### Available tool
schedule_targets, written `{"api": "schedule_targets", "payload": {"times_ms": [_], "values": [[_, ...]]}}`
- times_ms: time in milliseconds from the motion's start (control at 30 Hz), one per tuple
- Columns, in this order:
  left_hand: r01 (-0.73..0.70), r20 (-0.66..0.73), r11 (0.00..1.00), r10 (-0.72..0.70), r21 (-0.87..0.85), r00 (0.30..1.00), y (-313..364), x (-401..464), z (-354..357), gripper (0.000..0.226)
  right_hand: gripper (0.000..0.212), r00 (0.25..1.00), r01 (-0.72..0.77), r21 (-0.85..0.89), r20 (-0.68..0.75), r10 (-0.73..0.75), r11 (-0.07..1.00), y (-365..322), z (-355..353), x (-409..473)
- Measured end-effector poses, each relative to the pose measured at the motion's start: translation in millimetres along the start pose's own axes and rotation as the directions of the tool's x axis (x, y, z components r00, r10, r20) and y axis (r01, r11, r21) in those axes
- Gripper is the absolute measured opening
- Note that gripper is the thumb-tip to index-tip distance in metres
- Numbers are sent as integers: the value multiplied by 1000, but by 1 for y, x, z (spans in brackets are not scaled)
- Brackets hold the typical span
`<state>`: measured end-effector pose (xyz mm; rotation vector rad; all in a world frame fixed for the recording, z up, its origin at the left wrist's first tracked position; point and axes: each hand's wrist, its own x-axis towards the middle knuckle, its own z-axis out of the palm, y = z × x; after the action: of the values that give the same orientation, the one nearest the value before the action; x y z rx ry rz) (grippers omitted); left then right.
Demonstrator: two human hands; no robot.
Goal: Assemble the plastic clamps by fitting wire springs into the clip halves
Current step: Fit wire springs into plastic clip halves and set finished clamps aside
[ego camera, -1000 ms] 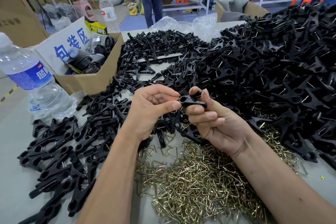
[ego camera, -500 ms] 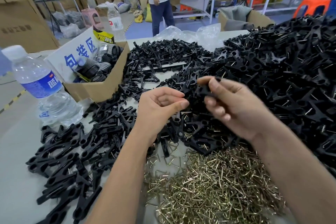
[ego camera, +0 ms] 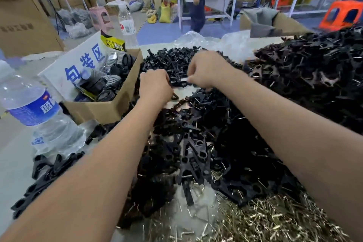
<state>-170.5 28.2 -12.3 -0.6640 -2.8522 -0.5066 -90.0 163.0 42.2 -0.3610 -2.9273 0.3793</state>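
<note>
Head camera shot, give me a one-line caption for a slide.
Both hands, left and right, reach out over heaped black clip halves on the table, wire springs piled nearest the camera.

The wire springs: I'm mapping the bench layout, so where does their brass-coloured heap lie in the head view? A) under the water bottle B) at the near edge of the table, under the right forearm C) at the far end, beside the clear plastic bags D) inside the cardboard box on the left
B: the heap of wire springs fills the lower right of the view, nearest the camera, below the black clip halves and partly hidden by the right forearm.
</note>
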Motion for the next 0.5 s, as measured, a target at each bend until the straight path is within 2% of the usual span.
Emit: {"api": "schedule_targets", "payload": {"times_ms": [100, 167, 267, 367, 433, 500], "values": [[8, 115, 993, -22, 121, 993, -4, 27, 18, 37, 35, 986, 128, -202, 129, -103, 971, -6, 41, 46], [9, 170, 989, -35, 150, 985, -8, 39, 30, 42, 50, 965, 190, -332, 237, -113, 924, -5, 61, 66], [49, 131, 993, -63, 104, 989, -10, 47, 41, 37, 59, 948, 200, -343, 303, -93, 918, 3, 80, 81], [69, 37, 998, -69, 1, 997, -10, 50, 49, 31, 42, 970, 195, -311, 201, -136, 930, 3, 87, 84], [80, -8, 995, -80, -68, 997, -10, 50, 51, 22, 13, 985, 173, -289, 69, -160, 942, 0, 85, 79], [104, -17, 986, -107, -128, 994, -10, 46, 51, 15, 21, 990, 128, -251, -24, -139, 960, 0, 80, 72]]}}
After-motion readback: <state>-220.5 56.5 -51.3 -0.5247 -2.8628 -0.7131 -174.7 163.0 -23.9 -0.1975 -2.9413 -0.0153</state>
